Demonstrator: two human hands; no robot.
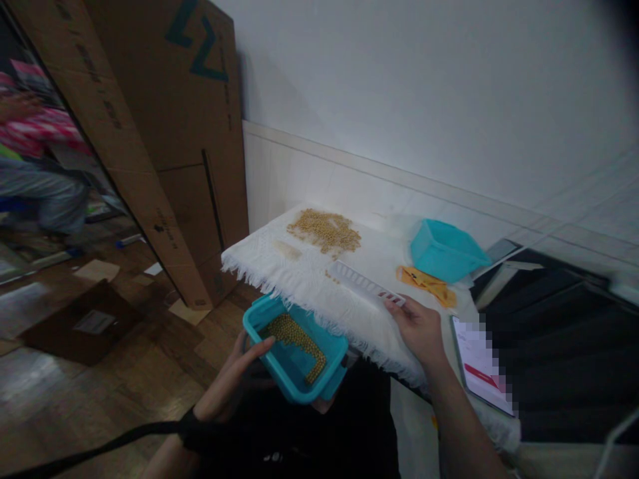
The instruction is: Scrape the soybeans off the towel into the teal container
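My left hand grips the near-left rim of a blue plastic bin, thumb over the edge. Tilted below the table's front edge, the bin holds a layer of soybeans. Between the thumb and fingers of my right hand is one end of a long white slotted plastic strip, which rests on the white fringed cloth. A few loose beans lie beside the strip's far end. Farther back on the cloth spreads a pile of soybeans.
A second blue bin stands at the back right, by an orange cloth. Right of my forearm lies a lit tablet or phone. A tall cardboard box stands left of the table; another person sits beyond it.
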